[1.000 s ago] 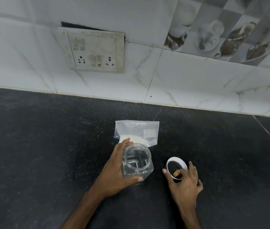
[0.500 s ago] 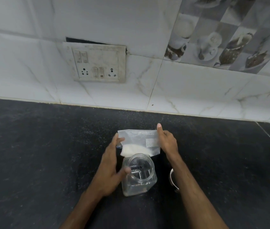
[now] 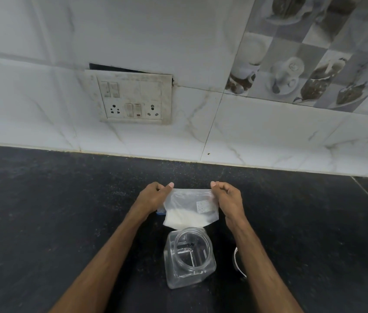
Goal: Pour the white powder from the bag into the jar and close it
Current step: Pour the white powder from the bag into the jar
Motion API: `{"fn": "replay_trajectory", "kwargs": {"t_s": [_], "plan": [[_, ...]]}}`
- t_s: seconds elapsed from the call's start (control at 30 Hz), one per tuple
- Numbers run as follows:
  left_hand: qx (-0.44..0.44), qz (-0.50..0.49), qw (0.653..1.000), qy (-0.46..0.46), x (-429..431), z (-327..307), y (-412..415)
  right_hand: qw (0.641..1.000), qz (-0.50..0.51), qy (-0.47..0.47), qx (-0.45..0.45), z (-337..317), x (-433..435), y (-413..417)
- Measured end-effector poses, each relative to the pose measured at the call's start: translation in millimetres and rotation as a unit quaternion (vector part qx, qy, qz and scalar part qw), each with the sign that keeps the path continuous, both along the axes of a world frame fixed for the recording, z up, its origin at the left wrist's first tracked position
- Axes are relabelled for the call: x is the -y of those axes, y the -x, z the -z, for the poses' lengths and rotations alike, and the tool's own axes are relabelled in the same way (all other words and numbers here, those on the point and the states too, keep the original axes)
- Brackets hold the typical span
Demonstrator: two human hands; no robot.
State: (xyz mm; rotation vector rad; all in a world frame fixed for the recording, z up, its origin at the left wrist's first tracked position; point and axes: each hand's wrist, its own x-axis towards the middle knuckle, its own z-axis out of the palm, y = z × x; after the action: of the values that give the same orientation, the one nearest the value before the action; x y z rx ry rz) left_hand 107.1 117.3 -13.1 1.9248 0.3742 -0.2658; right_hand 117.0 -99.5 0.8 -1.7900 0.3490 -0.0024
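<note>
A clear plastic bag (image 3: 190, 207) holding white powder in its lower part hangs just beyond the jar. My left hand (image 3: 153, 197) pinches its top left corner and my right hand (image 3: 228, 199) pinches its top right corner. A clear square jar (image 3: 188, 256) with a round open mouth stands on the black counter below the bag, nothing visible inside it. Its white lid (image 3: 238, 262) lies to the right of the jar, mostly hidden behind my right forearm.
The black stone counter (image 3: 54, 211) runs left and right of the jar. A white marbled tile wall (image 3: 268, 136) rises behind it, with a switch and socket plate (image 3: 133, 98) above the counter. A counter seam runs at the far right.
My right hand left the lid and my left hand left the jar. Both went to the bag's top corners and took hold of them.
</note>
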Motion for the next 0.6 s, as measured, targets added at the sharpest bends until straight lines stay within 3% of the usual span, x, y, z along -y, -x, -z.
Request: {"fn": "replay_trajectory", "kwargs": {"t_s": [0.13,0.3,0.47,0.6], "plan": [[0.04,-0.039,0.998,0.003,-1.1,-1.7,2.4,0.998,0.012,-0.057,-0.005,-4.2,0.4,2.7],[0.006,-0.059,0.991,0.119,1.2,-3.1,9.3,0.994,-0.036,-0.102,-0.015,-13.3,-2.0,9.4],[0.002,-0.056,0.981,0.188,-5.1,-14.5,18.9,0.99,-0.052,-0.12,0.054,-36.0,-3.5,20.1],[0.078,-0.054,0.96,0.264,-14.8,-24.9,26.6,0.986,-0.083,-0.112,0.095,-57.6,-4.5,30.8]]}}
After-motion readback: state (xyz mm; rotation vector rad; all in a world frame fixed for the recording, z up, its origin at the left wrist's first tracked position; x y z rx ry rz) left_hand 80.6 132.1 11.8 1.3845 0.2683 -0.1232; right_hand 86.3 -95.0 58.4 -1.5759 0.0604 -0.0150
